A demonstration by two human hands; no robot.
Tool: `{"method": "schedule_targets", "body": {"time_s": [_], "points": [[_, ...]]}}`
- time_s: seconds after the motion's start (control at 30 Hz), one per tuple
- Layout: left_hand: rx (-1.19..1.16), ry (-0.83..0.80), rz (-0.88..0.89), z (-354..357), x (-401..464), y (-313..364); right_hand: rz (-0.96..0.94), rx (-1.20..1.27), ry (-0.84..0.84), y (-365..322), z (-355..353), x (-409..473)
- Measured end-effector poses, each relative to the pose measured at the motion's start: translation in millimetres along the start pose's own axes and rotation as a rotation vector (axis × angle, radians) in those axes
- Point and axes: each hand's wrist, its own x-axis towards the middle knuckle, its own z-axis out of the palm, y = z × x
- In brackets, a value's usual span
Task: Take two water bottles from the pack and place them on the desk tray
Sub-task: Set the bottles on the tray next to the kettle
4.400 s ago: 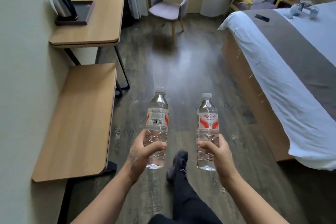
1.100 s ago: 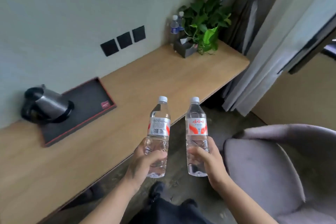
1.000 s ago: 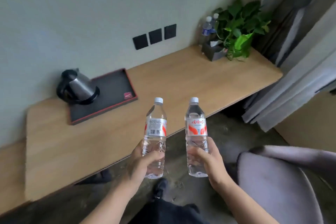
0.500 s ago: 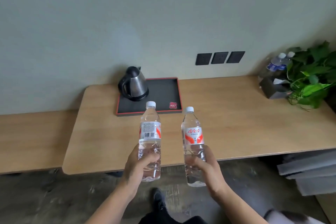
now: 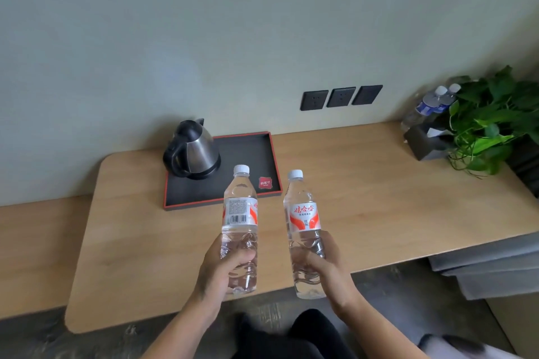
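Note:
I hold two clear water bottles upright over the front edge of the wooden desk [image 5: 379, 207]. My left hand [image 5: 221, 271] grips the lower half of the left bottle [image 5: 240, 213], its barcode facing me. My right hand [image 5: 323, 265] grips the right bottle [image 5: 303, 218], whose red-and-white label faces me. Both have white caps. The black desk tray [image 5: 248, 154] with a red rim lies just beyond the bottles, near the wall. A steel kettle [image 5: 192, 151] stands on the tray's left half; a small red card [image 5: 265, 183] lies at its front right.
Three dark wall sockets [image 5: 341, 97] sit above the desk. At the far right stand a green plant [image 5: 490, 131], a dark holder [image 5: 425, 143] and two blue-labelled bottles [image 5: 434, 102]. A lower wooden bench [image 5: 35, 248] adjoins the desk on the left.
The view has swung from the room floor to face the desk squarely. The tray and kettle now lie right behind the bottles, and both hands have kept their grip on them.

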Motion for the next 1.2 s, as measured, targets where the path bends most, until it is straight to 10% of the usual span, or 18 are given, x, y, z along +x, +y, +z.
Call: {"method": "schedule_targets", "body": {"time_s": [0.87,1.2], "points": [[-0.155,0.127,-0.144,45.8,142.8,66.0,0.128,-0.148,-0.222,-61.7,-13.5,207.4],[0.241,-0.047,0.057,5.8,268.7,106.0,-0.029,-0.245,-0.338,-88.5,12.7,322.7]]}}
